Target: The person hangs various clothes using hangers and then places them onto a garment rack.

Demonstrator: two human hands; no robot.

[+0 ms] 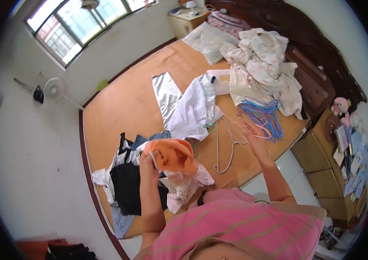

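My left hand [148, 159] is closed on a bunched orange garment [174, 155], lifted above a heap of clothes at the bed's near side. That heap includes a black garment [128, 187], a pale pink garment [188, 184] and some denim. Farther right, my right hand [252, 132] has its fingers around a pale pink clothes hanger [263, 131], beside a pile of blue and purple hangers [265, 116]. Between my hands, a white hanger [224, 170] lies on the bed. Just beyond it is a white shirt [195, 108] next to a silvery-striped piece of cloth [166, 93].
The bed [119, 104] has a tan surface and a dark wooden headboard [292, 21]. Crumpled floral bedding [257, 56] and a pillow [210, 42] lie near it. A cluttered wooden cabinet [322, 177] stands at right. A white fan [54, 89] is by the left wall.
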